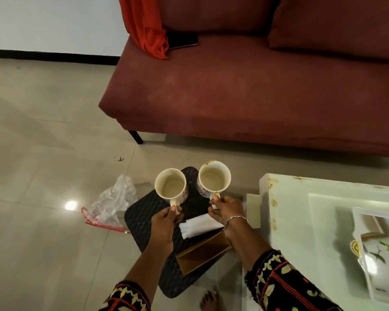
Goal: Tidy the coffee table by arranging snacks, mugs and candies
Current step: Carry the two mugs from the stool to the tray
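The left hand (164, 223) pinches the handle of the left mug (171, 186). The right hand (226, 212) grips the handle of the right mug (213, 179). Both empty mugs sit side by side over a black woven tray (142, 212), left of the white coffee table (285, 198).

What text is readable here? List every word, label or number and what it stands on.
None can be read.
Reddish marks on the left white ceramic mug: too blurred to read.
Reddish marks on the right white ceramic mug: too blurred to read.
Gold emblem on the white floral dish: too small.
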